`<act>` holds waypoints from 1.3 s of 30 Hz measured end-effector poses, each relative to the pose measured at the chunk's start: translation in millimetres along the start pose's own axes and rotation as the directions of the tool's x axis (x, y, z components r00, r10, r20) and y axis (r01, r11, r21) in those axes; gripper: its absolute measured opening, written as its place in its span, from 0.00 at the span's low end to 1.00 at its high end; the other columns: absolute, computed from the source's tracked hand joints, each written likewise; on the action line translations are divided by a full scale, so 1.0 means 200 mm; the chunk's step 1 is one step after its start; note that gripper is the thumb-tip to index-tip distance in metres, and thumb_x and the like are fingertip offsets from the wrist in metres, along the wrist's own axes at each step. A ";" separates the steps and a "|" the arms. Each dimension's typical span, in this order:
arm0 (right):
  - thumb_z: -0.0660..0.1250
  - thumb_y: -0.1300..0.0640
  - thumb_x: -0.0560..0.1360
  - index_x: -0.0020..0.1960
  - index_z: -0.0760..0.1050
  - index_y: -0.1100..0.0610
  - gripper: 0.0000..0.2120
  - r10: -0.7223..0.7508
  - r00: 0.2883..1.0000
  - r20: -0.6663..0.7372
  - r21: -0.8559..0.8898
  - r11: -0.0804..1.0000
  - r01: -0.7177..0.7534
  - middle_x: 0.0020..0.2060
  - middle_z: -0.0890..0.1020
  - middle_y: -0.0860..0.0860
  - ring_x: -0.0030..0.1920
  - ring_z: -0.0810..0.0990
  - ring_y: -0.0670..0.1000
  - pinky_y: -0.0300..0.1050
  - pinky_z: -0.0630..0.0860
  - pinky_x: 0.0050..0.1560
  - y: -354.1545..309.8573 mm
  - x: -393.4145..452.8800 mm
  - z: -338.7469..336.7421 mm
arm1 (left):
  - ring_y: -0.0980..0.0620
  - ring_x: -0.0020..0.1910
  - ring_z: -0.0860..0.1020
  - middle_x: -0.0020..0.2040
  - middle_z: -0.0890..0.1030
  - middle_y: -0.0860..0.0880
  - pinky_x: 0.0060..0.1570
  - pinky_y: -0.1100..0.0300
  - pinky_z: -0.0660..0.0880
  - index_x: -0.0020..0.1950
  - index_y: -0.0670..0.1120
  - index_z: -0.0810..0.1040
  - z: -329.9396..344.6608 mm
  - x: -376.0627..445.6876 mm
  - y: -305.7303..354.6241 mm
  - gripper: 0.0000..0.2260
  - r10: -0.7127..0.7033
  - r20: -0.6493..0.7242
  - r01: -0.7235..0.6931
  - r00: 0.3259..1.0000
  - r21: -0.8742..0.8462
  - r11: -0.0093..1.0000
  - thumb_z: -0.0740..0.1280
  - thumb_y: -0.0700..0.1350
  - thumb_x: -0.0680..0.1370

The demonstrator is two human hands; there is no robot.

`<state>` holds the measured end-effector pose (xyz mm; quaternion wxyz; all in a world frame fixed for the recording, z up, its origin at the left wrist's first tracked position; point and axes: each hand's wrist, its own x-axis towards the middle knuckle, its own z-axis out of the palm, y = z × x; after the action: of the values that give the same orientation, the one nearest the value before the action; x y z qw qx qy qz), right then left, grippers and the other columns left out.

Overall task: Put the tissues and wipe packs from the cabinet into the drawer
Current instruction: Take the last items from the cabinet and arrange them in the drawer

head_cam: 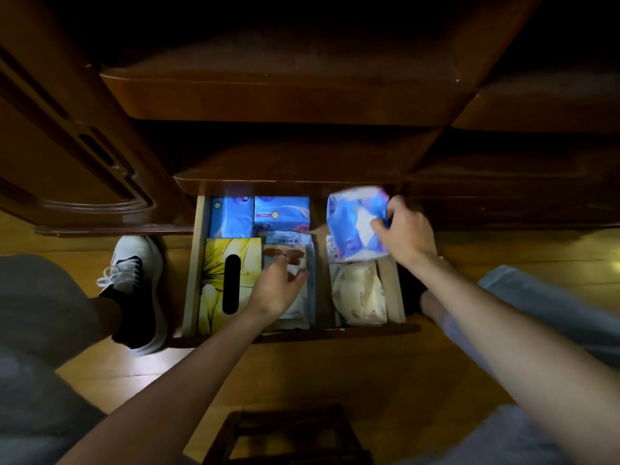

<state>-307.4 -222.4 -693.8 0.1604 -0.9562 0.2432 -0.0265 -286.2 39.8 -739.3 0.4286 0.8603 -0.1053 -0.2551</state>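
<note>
The right hand [407, 234] grips a blue-and-white tissue pack [355, 223] by its right edge, holding it tilted over the right compartment of the open drawer [193, 263], at 1 o'clock from frame centre. The left hand [280, 290] rests with loosely curled fingers on a flat wipe pack [295, 280] in the left compartment; whether it pinches the pack cannot be told.

Risk: the edge grip on soft film may slip, dropping the pack askew. The right compartment already holds a cream wipe pack [359, 293] at 6 o'clock from the held pack, plus a white pack partly hidden beneath it; stacking may foul the drawer on closing.

Left compartment contents: two blue tissue packs [281, 213] at the back, a yellow tissue box [231, 280] at the front left, and wipe packs beside it.
</note>
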 end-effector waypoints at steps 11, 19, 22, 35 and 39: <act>0.68 0.32 0.73 0.66 0.68 0.57 0.35 -0.093 0.914 0.395 -0.554 0.769 0.318 0.53 0.79 0.53 0.50 0.78 0.53 0.47 0.76 0.44 0.01 -0.34 0.09 | 0.49 0.65 0.76 0.70 0.76 0.51 0.64 0.47 0.73 0.75 0.55 0.66 0.25 0.01 0.03 0.28 -0.023 0.528 -0.034 0.849 0.097 0.995 0.68 0.58 0.77; 0.68 0.43 0.76 0.83 0.42 0.60 0.49 -0.208 0.683 0.700 -0.455 0.608 0.651 0.82 0.54 0.58 0.80 0.56 0.59 0.55 0.56 0.79 0.07 -0.31 0.30 | 0.56 0.50 0.78 0.52 0.81 0.54 0.41 0.66 0.70 0.58 0.50 0.78 0.31 0.08 0.01 0.13 -0.054 0.447 0.002 0.893 0.115 0.993 0.71 0.52 0.76; 0.55 0.53 0.84 0.82 0.40 0.61 0.35 -0.247 0.715 0.654 -0.495 0.576 0.651 0.82 0.51 0.58 0.81 0.53 0.59 0.53 0.54 0.79 0.11 -0.32 0.38 | 0.53 0.47 0.80 0.47 0.81 0.53 0.46 0.59 0.76 0.50 0.51 0.78 0.38 0.09 0.03 0.08 -0.090 0.449 0.018 0.889 0.163 0.987 0.73 0.50 0.75; 0.70 0.42 0.76 0.74 0.68 0.55 0.32 -0.213 0.570 0.794 -0.327 0.641 0.695 0.77 0.60 0.58 0.76 0.62 0.61 0.57 0.72 0.68 0.03 -0.30 0.20 | 0.37 0.57 0.78 0.74 0.61 0.42 0.47 0.44 0.80 0.79 0.50 0.48 0.46 0.07 0.04 0.43 0.128 0.318 -0.282 0.939 0.505 0.816 0.73 0.41 0.74; 0.74 0.46 0.74 0.77 0.64 0.54 0.36 -0.198 0.555 0.808 -0.388 0.529 0.754 0.78 0.58 0.58 0.76 0.61 0.61 0.57 0.66 0.73 0.03 -0.27 0.22 | 0.39 0.78 0.51 0.81 0.42 0.42 0.69 0.42 0.64 0.81 0.45 0.47 0.47 0.10 0.00 0.40 0.111 0.527 -0.473 0.843 0.627 0.619 0.64 0.59 0.79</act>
<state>-351.8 -188.1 -735.6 -0.1566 -0.9038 -0.1414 0.3723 -318.6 -32.7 -793.4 0.0458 0.8472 -0.4352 -0.3014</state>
